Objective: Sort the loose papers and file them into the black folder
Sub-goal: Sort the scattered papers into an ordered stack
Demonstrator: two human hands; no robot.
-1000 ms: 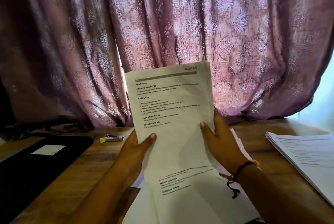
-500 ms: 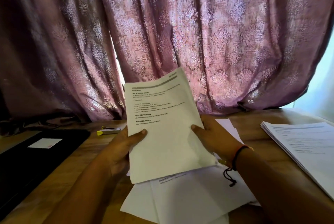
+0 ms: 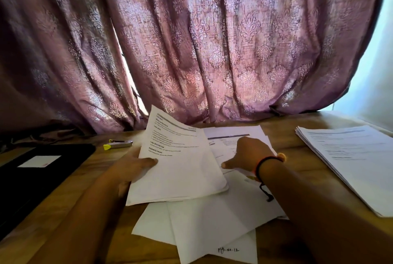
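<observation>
At bench (image 3: 74, 189) centre: left hand (image 3: 136, 168) grips sheaf of printed pages (image 3: 180, 170) by left edge. Right hand (image 3: 248, 153) rests on loose papers (image 3: 212, 221), fingers hidden, grasp unclear. Neat stack (image 3: 348, 161) at right. Black folder (image 3: 42, 178) at left, closed. Judged mid-sort, filing not begun.

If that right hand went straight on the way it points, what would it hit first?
Likely the printed sheet with the dark header bar, just ahead of the right hand; depth is unclear; it may already touch.
</observation>
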